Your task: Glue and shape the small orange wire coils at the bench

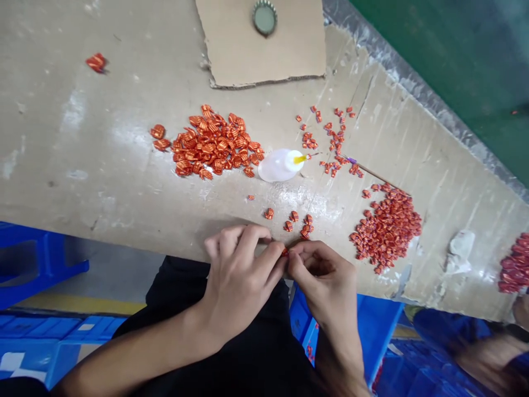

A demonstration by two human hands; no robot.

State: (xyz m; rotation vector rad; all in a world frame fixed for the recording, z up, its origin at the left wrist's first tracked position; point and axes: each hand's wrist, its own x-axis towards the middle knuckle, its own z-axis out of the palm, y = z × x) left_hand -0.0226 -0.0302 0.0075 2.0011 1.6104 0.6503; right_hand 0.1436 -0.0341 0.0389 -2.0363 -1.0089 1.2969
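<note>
Small orange striped folded piece [284,252], mostly hidden, pinched between the fingertips of left hand [237,281] and right hand [326,281]; narrow grip on it, just at the worktop [103,182] edge. Just ahead of the grip, a few loose orange pieces [294,216]. Further ahead and left, a larger orange heap [212,144]. Ahead, a white squeeze bottle [279,165] with yellow nozzle lies on its side. Right of the grip, a pile of smaller red-orange pieces [386,229]. Far ahead, a bottle cap [264,17] sits on a cardboard sheet [235,49].
</note>
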